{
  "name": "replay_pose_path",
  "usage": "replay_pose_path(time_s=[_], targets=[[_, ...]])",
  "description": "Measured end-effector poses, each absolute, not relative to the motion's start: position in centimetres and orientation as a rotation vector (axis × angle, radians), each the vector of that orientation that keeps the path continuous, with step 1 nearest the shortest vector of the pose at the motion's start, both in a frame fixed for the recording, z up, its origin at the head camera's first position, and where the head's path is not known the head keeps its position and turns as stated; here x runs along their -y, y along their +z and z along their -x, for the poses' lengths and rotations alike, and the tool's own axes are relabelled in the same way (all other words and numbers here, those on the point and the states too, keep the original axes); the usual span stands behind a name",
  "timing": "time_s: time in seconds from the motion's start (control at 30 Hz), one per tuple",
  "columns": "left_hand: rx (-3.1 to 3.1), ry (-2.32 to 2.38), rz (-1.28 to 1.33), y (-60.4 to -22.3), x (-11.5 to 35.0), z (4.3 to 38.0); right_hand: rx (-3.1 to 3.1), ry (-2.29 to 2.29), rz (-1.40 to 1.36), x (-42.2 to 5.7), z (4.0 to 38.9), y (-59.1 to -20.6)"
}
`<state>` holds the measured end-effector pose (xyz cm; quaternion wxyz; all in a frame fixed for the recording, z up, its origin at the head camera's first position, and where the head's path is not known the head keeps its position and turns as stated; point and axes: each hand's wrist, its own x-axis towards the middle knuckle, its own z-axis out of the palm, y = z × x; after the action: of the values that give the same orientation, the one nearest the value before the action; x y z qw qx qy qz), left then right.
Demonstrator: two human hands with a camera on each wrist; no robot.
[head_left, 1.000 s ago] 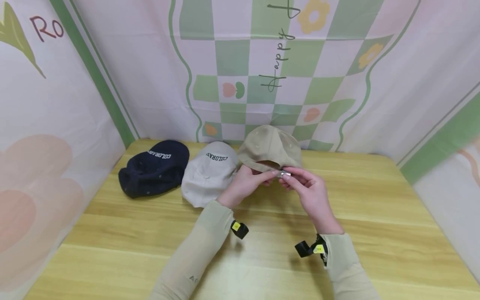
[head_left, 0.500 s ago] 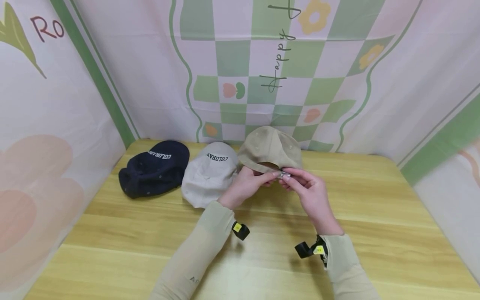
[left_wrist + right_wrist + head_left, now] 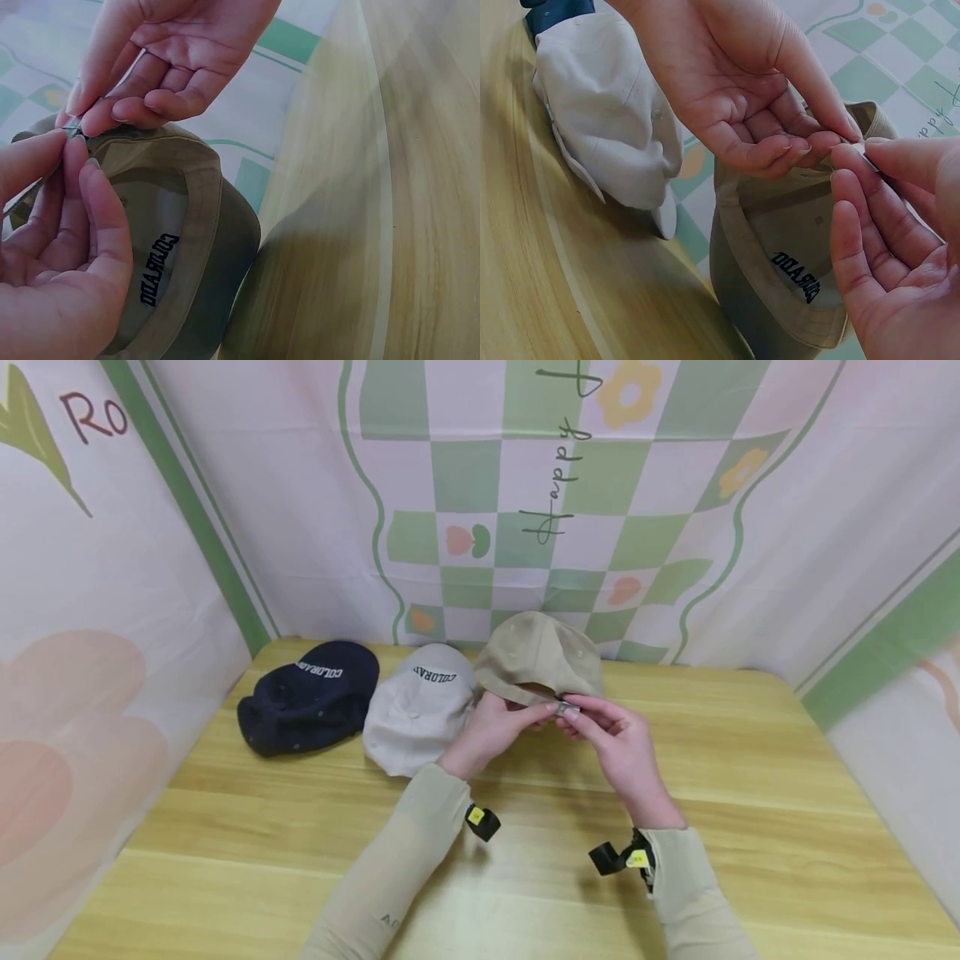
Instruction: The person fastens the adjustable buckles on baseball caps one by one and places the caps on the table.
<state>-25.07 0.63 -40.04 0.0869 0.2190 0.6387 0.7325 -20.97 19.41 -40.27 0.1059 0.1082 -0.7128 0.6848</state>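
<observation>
A khaki baseball cap [image 3: 540, 647] is at the back of the table with its rear opening facing me. At that opening, my left hand [image 3: 491, 731] pinches the adjustment strap between thumb and fingers. Close against it, my right hand [image 3: 622, 743] pinches the small metal buckle [image 3: 567, 709] at the strap's other end. Both sets of fingertips nearly meet there and partly cover the buckle. In the left wrist view, the cap's inner sweatband [image 3: 202, 180] shows, and dark lettering [image 3: 159, 270] appears inside the crown.
Left of the khaki cap lies a light grey cap [image 3: 420, 718], close beside my left hand. Farther left is a navy cap [image 3: 311, 702]. All three are on a wooden table [image 3: 750, 793], with a patterned cloth [image 3: 465, 468] hanging behind.
Almost nothing differs: both hands keep their pinch at the strap and buckle, with only tiny finger shifts. The other caps stay in place.
</observation>
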Motion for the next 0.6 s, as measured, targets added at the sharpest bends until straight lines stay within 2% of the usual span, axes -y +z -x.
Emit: replay_pose_path(time_s=[0.6], targets=[[-1.893,2.183,-0.640,-39.88,-0.70,25.26,2.109,2.155,-0.402,-19.96,20.57,-40.07]])
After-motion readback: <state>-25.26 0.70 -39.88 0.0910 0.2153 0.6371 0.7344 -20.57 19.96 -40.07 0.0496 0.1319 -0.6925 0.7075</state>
